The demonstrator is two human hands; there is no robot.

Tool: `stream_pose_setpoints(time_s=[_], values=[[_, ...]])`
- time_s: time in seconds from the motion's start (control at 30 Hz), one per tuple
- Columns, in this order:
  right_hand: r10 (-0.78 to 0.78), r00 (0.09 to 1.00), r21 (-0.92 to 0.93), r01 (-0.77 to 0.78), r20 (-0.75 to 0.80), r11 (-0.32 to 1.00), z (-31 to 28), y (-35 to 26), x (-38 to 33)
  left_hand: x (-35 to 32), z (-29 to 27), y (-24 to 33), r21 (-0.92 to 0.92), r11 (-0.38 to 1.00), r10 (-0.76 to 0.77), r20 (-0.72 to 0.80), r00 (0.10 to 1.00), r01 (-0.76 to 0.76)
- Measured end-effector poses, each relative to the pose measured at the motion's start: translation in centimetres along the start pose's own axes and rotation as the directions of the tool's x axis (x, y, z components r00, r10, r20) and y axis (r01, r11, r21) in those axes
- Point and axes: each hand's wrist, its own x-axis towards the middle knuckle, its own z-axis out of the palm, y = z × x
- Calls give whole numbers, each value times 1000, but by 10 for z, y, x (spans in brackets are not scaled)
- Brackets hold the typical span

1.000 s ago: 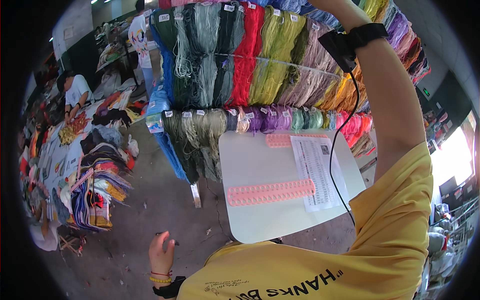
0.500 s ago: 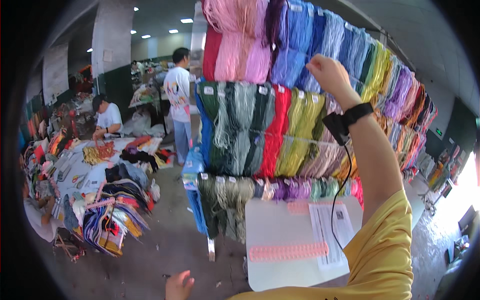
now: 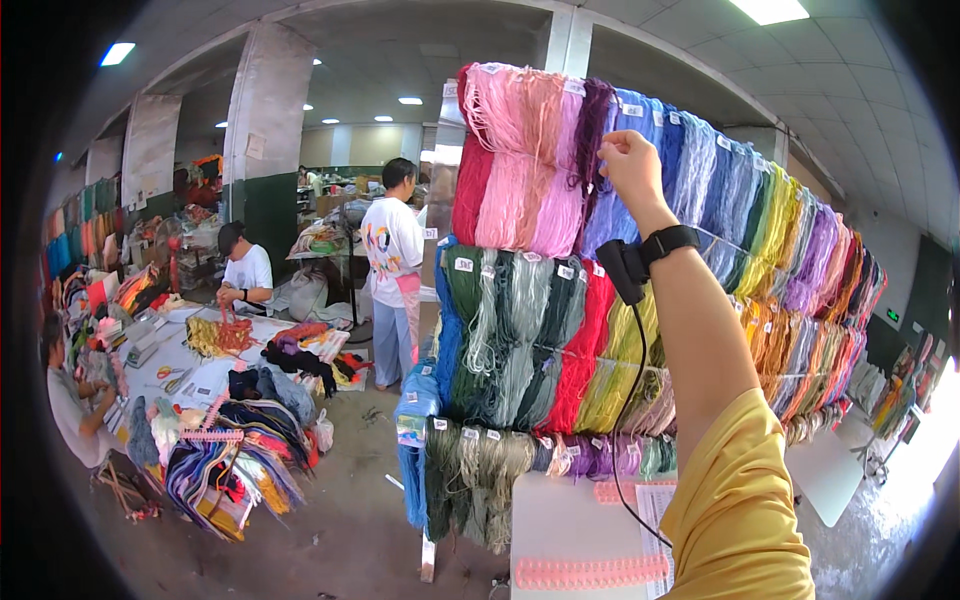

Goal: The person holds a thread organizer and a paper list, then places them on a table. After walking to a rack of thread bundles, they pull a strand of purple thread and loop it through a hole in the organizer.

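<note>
workshop rack [image 3: 800, 250]: right hand [image 3: 630, 160] pinches purple yarn skein [image 3: 592, 125].

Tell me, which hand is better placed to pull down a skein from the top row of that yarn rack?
The right hand, probably. It is raised to the top row, fingers at the purple and blue skeins. The left hand is out of view.

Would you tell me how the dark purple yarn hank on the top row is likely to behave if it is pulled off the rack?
The dark purple hank hangs in loose strands, so it would likely flop and drape. It looks light for its bulk. Packed against neighbouring hanks where the right hand reaches, it may snag or drag them.
</note>
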Motion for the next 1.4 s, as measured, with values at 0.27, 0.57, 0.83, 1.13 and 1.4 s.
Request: stream_pose_setpoints(time_s=[0.27, 0.57, 0.83, 1.13, 1.4], values=[[45, 999, 107, -45, 1, 993, 29, -3, 26, -1, 15, -20, -5, 998, -69, 43, 997, 69], [-71, 984, -377, 5, -162, 926, 44, 8, 40, 6, 20, -19, 40, 995, -100, 105, 989, 96], [216, 974, 162, -202, -69, 966, 52, 21, 44, 8, 30, -30, 68, 995, -84, 112, 990, 77], [176, 977, 156, -156, -124, 975, 42, 14, 32, 11, 32, -36, 209, 975, -113, 202, 973, 70], [145, 989, 457, -136, 15, 879, 28, 5, 17, 15, 32, -30, 111, 992, -80, 163, 983, 62]])
